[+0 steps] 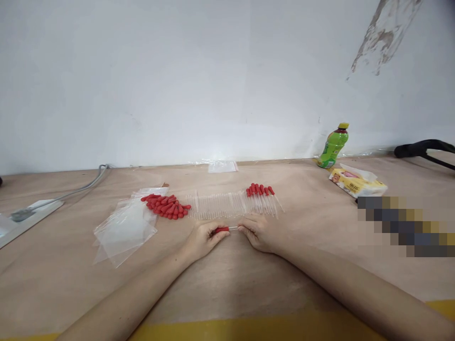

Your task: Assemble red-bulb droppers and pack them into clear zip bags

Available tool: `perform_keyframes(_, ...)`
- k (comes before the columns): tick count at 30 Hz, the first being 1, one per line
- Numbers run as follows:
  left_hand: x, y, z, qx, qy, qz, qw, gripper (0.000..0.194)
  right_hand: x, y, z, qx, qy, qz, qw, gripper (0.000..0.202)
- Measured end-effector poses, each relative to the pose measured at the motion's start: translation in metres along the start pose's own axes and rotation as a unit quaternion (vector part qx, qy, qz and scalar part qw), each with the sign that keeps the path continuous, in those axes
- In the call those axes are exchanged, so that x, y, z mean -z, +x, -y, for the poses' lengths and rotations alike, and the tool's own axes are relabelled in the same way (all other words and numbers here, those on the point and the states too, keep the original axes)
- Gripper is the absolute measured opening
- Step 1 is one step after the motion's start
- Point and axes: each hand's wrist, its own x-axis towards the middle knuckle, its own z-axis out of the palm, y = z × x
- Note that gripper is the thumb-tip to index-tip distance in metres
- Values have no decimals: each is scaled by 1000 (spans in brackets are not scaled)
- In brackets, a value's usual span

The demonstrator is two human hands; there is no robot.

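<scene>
The one camera sits on the person's head. It looks forward and down from the near edge of the table (320, 218), over the close-by left hand (206, 237) and right hand (261, 233), to the wall (177, 85) behind the far edge.

A small red bulb (222, 229) lies sideways in the left hand (206, 238), partly hidden; a slim clear tube (233, 228) runs from its end into the right hand (259, 233).

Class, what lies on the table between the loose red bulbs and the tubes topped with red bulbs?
In the head view, a row of clear tubes without bulbs lies between the loose red bulbs and the red-topped tubes.
</scene>
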Motion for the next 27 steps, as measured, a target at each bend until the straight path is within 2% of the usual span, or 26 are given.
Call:
perform_keyframes(5,1,0,1,-22,11,-5,1000,20,1,-1,0,-43,0,34,998,24)
perform_keyframes(8,2,0,1,-26,17,-11,999,19,6,3,2,-43,13,54,998,24)
perform_keyframes(11,3,1,3,-14,23,-20,999,19,17,10,3,-30,17,86,996,21)
perform_keyframes(13,3,2,6,11,21,-35,999,26,27,14,-3,-57,37,104,992,18)
perform_keyframes(15,2,3,9,42,8,-42,998,34,38,16,-18,-126,71,89,985,17)
perform_keyframes(17,2,3,11,60,-8,-31,998,33,48,15,-41,-228,91,27,969,21)
perform_keyframes(19,2,3,12,60,-10,-19,998,29,55,10,-67,-347,81,-54,933,29)
perform_keyframes(21,1,4,11,54,-2,-10,998,25,57,2,-91,-430,43,-91,897,32)
perform_keyframes(24,1,4,10,51,7,-3,999,22,51,-12,-114,-508,-6,-80,858,30)
perform_keyframes(27,1,4,9,52,11,1,999,22,44,-20,-123,-528,-18,-50,848,27)
